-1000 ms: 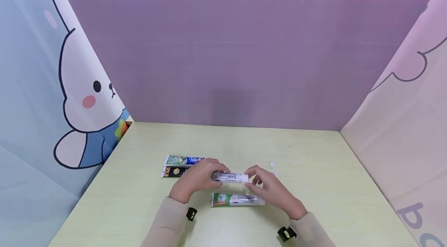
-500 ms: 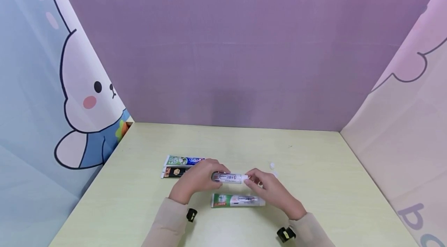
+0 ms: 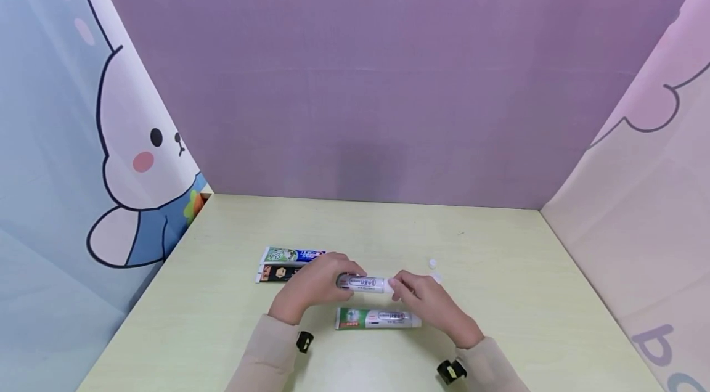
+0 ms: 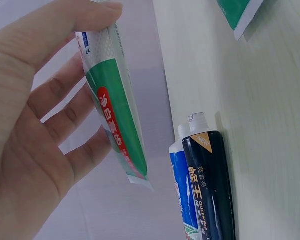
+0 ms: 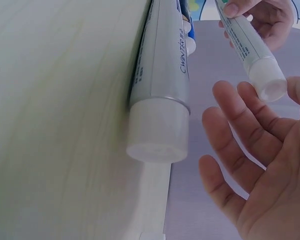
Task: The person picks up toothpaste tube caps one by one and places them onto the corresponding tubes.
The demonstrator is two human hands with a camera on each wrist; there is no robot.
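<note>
My left hand [image 3: 317, 283] grips a white and green toothpaste tube [image 3: 367, 283] above the table, thumb on one side and fingers on the other. The tube lies nearly level, its white cap [image 5: 268, 82] pointing right. My right hand [image 3: 431, 301] pinches that cap between thumb and forefinger, the other fingers spread in the right wrist view. Below, a like toothpaste tube [image 3: 383, 318] with its cap on lies on the table. Beyond my left hand are a black tube [image 4: 210, 180] and a blue and green tube [image 4: 182, 175], side by side, with narrow bare nozzles.
Two small white caps, a farther cap [image 3: 432, 263] and a nearer cap [image 3: 436, 277], lie beyond my right hand. A purple panel [image 3: 366, 84] stands at the back of the pale table [image 3: 499, 256]. Printed cloths hang on both sides.
My right thumb and fingers have closed from around the cap to a pinch on it, and that hand has turned slightly. My left hand and the tube stay about where they were.
</note>
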